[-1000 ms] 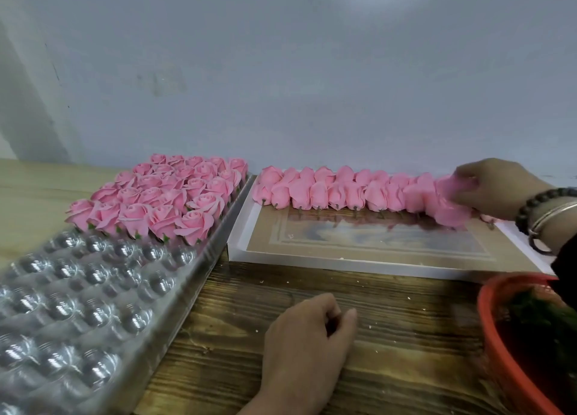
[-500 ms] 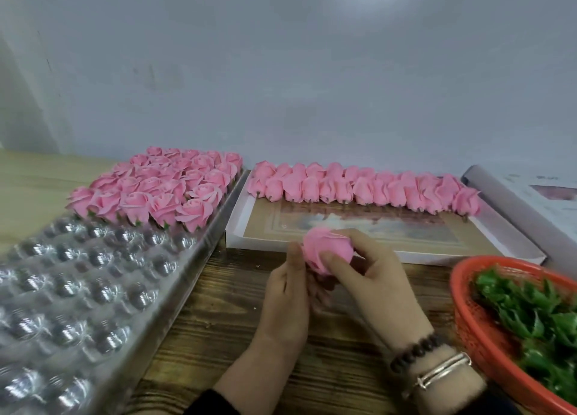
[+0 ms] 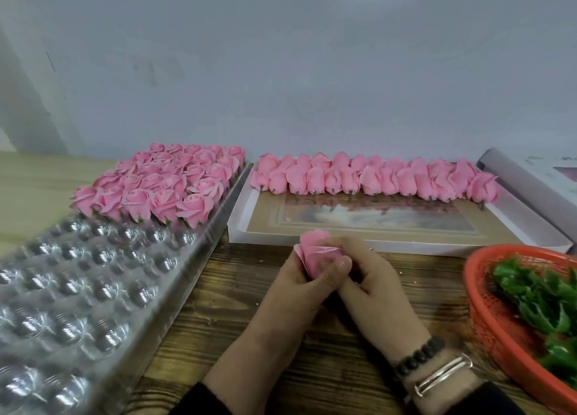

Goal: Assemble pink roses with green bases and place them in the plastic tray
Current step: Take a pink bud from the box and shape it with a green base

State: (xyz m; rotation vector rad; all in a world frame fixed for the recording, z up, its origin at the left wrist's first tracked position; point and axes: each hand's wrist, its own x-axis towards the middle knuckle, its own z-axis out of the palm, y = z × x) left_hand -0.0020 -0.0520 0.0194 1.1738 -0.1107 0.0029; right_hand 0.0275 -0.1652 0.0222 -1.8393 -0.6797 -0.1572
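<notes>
A pink rose head (image 3: 316, 251) sits between both hands above the wooden table. My left hand (image 3: 296, 292) grips it from below, thumb pressed across its front. My right hand (image 3: 371, 286) closes on its right side and underside; whether a green base is under it is hidden. The clear plastic tray (image 3: 78, 289) lies at the left, its far rows filled with finished pink roses (image 3: 162, 186), its near cups bare. A row of loose rose heads (image 3: 374, 178) lines the back of a flat white box lid (image 3: 390, 227). Green bases (image 3: 543, 302) fill a red basket (image 3: 487, 308) at right.
A grey wall stands right behind the table. A rolled sheet or board (image 3: 527, 192) leans beside the white lid at the far right. Bare wooden tabletop (image 3: 218, 305) runs between the tray and the basket, under my hands.
My right hand took a rose head from the right end of the row and brought it to the table's middle. My left hand rose from the table and now grips the rose too.
</notes>
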